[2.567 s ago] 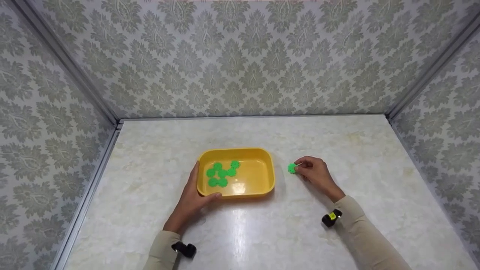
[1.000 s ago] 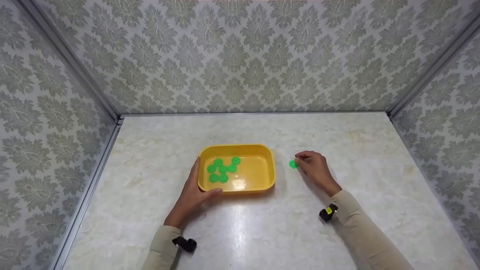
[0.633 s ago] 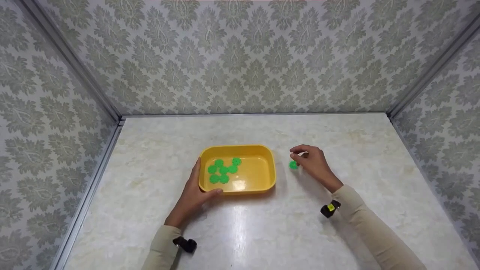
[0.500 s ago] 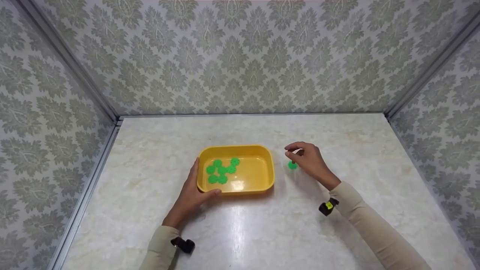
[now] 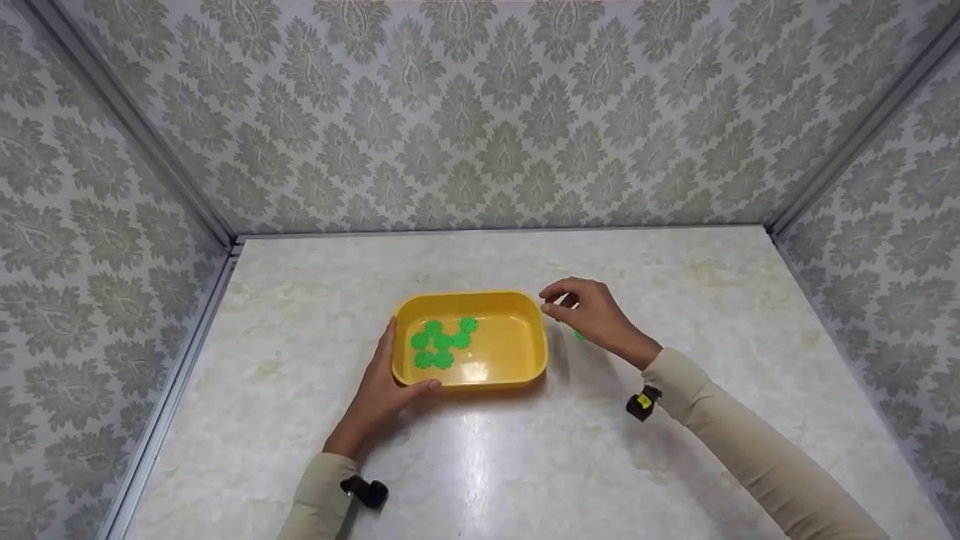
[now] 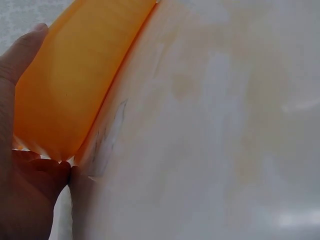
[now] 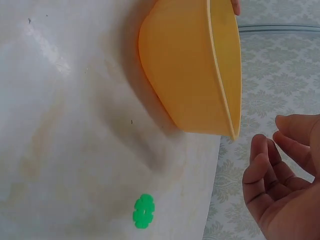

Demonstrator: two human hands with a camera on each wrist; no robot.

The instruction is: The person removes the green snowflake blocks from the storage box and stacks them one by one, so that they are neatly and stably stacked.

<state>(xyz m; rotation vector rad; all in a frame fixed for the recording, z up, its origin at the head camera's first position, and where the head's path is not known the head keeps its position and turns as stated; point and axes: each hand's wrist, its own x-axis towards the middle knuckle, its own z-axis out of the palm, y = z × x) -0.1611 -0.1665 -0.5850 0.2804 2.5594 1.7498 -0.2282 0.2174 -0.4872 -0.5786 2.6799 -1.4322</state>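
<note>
Left hand [image 5: 384,391] grips a yellow rectangular plastic tub [image 5: 471,304], seemingly steadying it; right hand [image 5: 596,313], loosely curled, holds nothing.

Shows the right hand [image 7: 290,200] at lower right with fingers loosely curled, near the rim of a yellow tub [image 7: 175,65]. Takes in a green notched disc [image 7: 140,218] lying on the pale marbled table [image 7: 60,165], apart from the tub, and patterned wallpaper [image 7: 280,70] beyond.
</note>
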